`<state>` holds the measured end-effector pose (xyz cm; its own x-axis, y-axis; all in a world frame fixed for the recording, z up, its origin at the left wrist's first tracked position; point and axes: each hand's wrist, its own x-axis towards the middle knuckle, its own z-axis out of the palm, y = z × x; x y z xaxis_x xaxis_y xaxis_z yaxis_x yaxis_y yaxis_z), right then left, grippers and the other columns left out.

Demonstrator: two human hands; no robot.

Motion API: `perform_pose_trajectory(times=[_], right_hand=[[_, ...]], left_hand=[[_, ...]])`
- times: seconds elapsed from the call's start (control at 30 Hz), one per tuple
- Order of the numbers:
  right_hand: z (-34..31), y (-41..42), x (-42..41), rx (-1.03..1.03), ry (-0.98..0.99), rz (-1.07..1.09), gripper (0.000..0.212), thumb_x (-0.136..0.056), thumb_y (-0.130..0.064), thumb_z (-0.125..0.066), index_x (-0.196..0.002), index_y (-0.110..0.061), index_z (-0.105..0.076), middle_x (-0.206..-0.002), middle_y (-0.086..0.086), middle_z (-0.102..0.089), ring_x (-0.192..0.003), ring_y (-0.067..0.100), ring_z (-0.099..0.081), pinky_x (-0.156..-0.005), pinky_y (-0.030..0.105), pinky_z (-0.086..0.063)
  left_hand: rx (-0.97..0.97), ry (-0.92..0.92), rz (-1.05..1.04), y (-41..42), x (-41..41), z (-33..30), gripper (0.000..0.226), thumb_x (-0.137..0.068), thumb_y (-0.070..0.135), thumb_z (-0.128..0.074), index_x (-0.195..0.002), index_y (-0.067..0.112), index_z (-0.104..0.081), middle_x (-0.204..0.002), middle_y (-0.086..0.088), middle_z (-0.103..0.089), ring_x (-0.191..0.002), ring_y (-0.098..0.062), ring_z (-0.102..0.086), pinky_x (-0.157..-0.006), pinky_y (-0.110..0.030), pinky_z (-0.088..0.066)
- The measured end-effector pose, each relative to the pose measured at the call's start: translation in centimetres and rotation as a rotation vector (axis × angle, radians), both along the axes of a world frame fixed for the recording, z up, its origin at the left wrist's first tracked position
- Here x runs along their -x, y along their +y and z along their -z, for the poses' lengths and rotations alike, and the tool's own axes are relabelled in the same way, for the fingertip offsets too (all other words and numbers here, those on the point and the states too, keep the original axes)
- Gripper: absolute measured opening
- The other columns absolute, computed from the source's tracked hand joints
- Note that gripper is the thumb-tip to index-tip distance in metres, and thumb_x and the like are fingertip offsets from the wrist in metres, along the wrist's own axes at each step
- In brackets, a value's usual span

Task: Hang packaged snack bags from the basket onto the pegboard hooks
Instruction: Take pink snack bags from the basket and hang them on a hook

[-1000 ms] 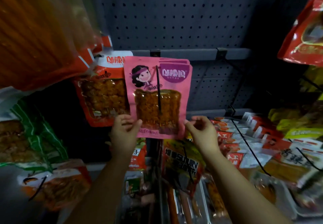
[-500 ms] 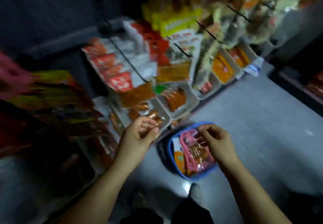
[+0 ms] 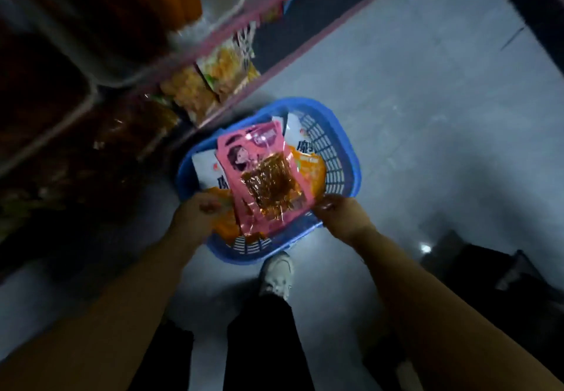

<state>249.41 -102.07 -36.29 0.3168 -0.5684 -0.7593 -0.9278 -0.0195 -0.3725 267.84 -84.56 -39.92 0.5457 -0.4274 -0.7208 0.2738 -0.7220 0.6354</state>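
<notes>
Both hands reach into the blue slatted plastic basket (image 3: 341,158) on the floor; left hand (image 3: 198,216) and right hand (image 3: 338,210) fingers pinch the pink plastic snack bag (image 3: 259,176) by its lower corners above white-and-orange packets (image 3: 308,158).

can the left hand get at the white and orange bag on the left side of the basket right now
Probably yes. The left hand sits at the blue basket's near-left rim, right beside the white and orange bag. The pink bag overlaps only its right edge.
</notes>
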Motion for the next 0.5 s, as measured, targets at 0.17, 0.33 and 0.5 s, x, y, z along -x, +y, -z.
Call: perform_pose_trajectory(times=[0.17, 0.33, 0.5], right_hand=[[12.0, -3.5, -2.6, -0.042, -0.016, -0.105, 0.035, -0.088, -0.029, -0.065, -0.117, -0.01, -0.063, -0.113, 0.012, -0.069, -0.107, 0.027, -0.063, -0.084, 0.027, -0.044], [18.9, -5.5, -5.0, -0.105, -0.226, 0.094, 0.049, -0.082, -0.017, -0.071, -0.127, -0.006, -0.053, -0.119, 0.014, -0.064, -0.11, 0.029, -0.06, -0.098, 0.043, -0.048], [20.0, -4.7, -4.7, -0.212, -0.314, 0.286, 0.039, -0.08, -0.024, -0.074, -0.112, -0.007, -0.059, -0.103, 0.009, -0.07, -0.096, 0.025, -0.067, -0.086, 0.041, -0.056]], left_hand=[[-0.016, 0.165, -0.034, -3.4, 0.3, 9.8, 0.032, -0.08, -0.014, -0.061, -0.083, 0.017, -0.068, -0.082, -0.003, -0.073, -0.087, -0.026, -0.065, -0.089, -0.043, -0.05], [0.013, 0.062, -0.232, -5.1, 0.5, 14.4, 0.038, -0.085, 0.007, -0.065, -0.121, 0.018, -0.057, -0.103, 0.004, -0.065, -0.088, -0.012, -0.063, -0.072, -0.031, -0.053], [0.015, 0.088, -0.328, -4.2, 0.8, 16.1, 0.021, -0.083, 0.015, -0.069, -0.09, 0.034, -0.062, -0.098, 0.002, -0.069, -0.084, -0.015, -0.066, -0.067, -0.03, -0.052]])
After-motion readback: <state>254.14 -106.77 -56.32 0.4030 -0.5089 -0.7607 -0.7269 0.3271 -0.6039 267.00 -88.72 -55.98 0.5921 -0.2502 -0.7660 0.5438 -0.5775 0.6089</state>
